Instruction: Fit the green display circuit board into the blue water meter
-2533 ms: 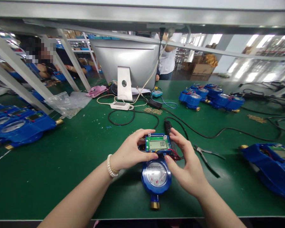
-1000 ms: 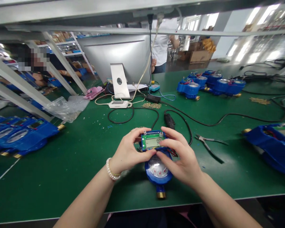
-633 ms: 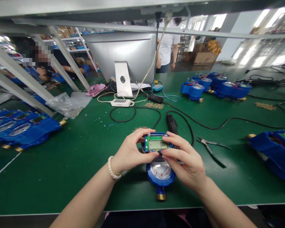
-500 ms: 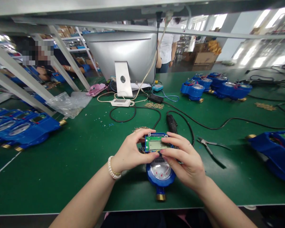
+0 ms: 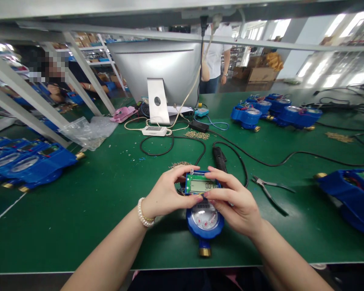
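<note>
A blue water meter (image 5: pixel 204 230) with a round clear dial and a brass end lies on the green table before me. At its far end sits a green circuit board with a small display (image 5: pixel 200 186) showing digits. My left hand (image 5: pixel 165 192) grips the board's left side, thumb along the near edge and fingers at the far edge. From the right, my right hand (image 5: pixel 238 202) holds the board's other side, fingertips on its far and near edges. Thin wires show at the near edge, partly covered by my fingers. Just beyond lies a black-handled electric screwdriver (image 5: pixel 219 158).
Cutting pliers (image 5: pixel 269 190) lie to the right. More blue meters stand at left (image 5: pixel 27 163), right (image 5: pixel 352 198) and far right. Small screws (image 5: pixel 197 134) are heaped near a monitor (image 5: pixel 157 68) and black cables. People are beyond the table.
My right fingers have shifted slightly left on the board, and more of the display's digits show. My left hand stays nearly still. In the background, a standing person's arm has moved.
</note>
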Demonstrator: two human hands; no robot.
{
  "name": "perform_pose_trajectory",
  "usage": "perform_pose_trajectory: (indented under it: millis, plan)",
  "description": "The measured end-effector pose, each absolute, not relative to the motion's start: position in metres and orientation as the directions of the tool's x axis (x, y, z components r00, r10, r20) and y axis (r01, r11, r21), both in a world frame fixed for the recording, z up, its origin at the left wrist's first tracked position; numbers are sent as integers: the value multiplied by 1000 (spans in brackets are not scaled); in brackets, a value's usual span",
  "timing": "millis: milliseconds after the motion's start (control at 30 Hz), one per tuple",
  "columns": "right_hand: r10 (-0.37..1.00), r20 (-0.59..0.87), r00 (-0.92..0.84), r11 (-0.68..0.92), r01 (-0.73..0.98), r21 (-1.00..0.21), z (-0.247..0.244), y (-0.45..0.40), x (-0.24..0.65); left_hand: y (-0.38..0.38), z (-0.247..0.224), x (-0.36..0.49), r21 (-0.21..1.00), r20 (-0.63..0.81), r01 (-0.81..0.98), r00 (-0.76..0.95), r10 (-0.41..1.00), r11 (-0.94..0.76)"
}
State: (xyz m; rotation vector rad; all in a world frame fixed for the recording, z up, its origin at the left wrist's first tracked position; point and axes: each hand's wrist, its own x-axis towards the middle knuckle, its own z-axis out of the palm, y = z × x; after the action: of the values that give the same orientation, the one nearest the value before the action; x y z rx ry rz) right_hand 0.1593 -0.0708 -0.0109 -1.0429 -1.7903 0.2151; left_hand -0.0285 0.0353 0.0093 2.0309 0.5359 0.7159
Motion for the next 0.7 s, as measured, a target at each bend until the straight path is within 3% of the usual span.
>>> perform_pose_trajectory:
  millis: [333,567,700]
  plan:
    - [696,702,-149,637,579,-509,-6,-65,158,34,10,-28,851,283,98,741,609,-515]
    - [725,678,-119,612,564,-555,-5,-66,159,32,8,-24,798,318,149,720,617,-584]
    - [742,670,-10,578,515,-633,-3,-70,152,30,4,-30,749,332,192,720,609,-634]
